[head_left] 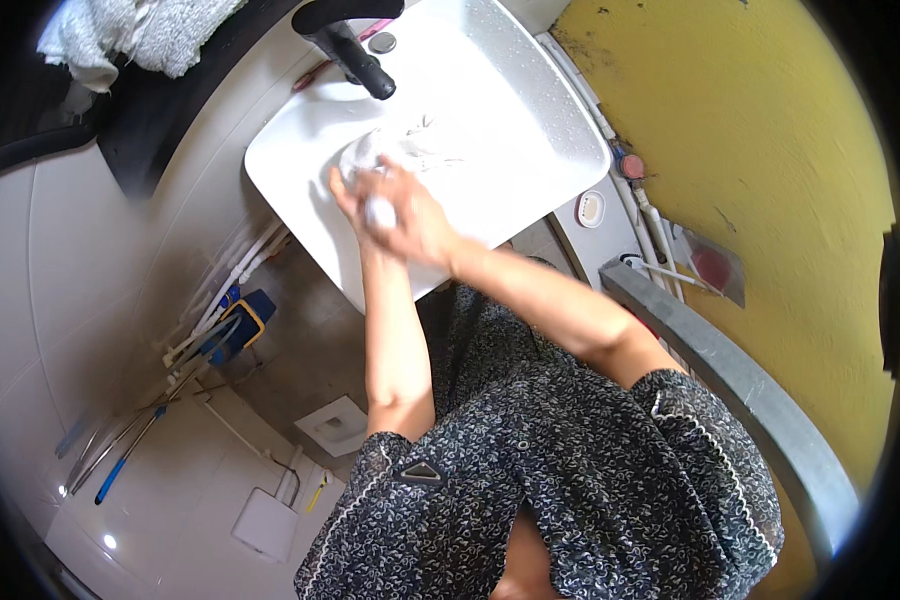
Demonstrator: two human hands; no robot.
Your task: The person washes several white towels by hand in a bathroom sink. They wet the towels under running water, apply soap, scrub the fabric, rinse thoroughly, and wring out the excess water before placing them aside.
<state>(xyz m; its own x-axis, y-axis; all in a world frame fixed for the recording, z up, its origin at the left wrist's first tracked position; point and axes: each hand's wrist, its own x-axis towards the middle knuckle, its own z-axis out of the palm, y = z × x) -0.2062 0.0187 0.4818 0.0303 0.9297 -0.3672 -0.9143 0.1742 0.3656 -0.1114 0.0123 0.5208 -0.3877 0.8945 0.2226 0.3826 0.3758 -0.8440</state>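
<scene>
Both my hands come together over the white washbasin (515, 205), under the black tap (355, 60). A wet white cloth (365, 152) is bunched at my left hand (345, 198), whose fingers are closed around part of it; the rest trails into the basin. Pressed over it is my right hand (418, 218), blurred by motion, its fingers curled. A rounded white lump (379, 212) shows between its thumb and fingers; whether that is soap or bunched cloth I cannot tell.
A soap dish (591, 209) lies on the ledge right of the basin. White pipes (650, 215) run along the yellow wall, near a grey rail (735, 370). A white towel (140, 40) hangs upper left. Lower left are a blue-and-yellow bucket (245, 325) and a blue-handled stick (115, 478).
</scene>
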